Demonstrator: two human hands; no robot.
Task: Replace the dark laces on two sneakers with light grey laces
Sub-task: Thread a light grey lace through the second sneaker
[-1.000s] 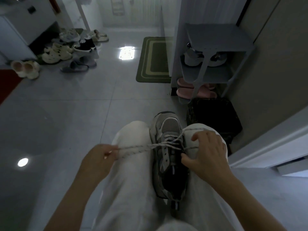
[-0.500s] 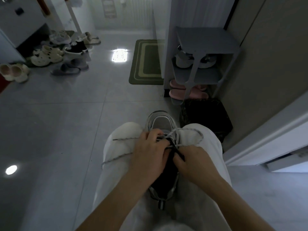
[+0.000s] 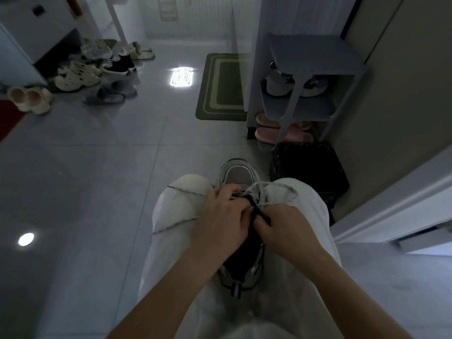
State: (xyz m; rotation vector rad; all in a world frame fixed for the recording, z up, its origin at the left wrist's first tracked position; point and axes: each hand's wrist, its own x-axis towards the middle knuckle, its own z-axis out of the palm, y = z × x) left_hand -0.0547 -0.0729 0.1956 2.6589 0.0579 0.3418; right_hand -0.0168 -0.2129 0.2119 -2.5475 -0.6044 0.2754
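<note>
Sneaker [image 3: 238,174]: one grey sneaker lies wedged between the person's knees, on white trousers [image 3: 171,253], toe pointing away, heel tab toward the camera. The dark inner lining faces up.

Lace [image 3: 186,191]: light grey, threaded through the upper eyelets. Two strands run left from the eyelets across the left knee, the lower one ending loose on the thigh. Another strand loops out over the right knee and returns toward the tongue.

Left hand [image 3: 221,216]: over the middle of the sneaker, fingers curled down onto the eyelet rows, gripping the lace where the strands emerge. The fingertips are hidden, so the exact hold cannot be confirmed.

Right hand [image 3: 287,228]: just beside the left, touching it, thumb and forefinger pinching the sneaker at its dark tongue. Whether a strand is also caught in the pinch cannot be told.

Surroundings: grey tiled floor [image 3: 85,167]. A grey rack [image 3: 310,53] stands ahead to the right, with pink slippers [image 3: 296,135] beneath it and a dark bag [image 3: 310,172] just beside the right knee. A green mat [image 3: 220,86] lies left of the rack. Assorted shoes [image 3: 80,74] are clustered at far left.
</note>
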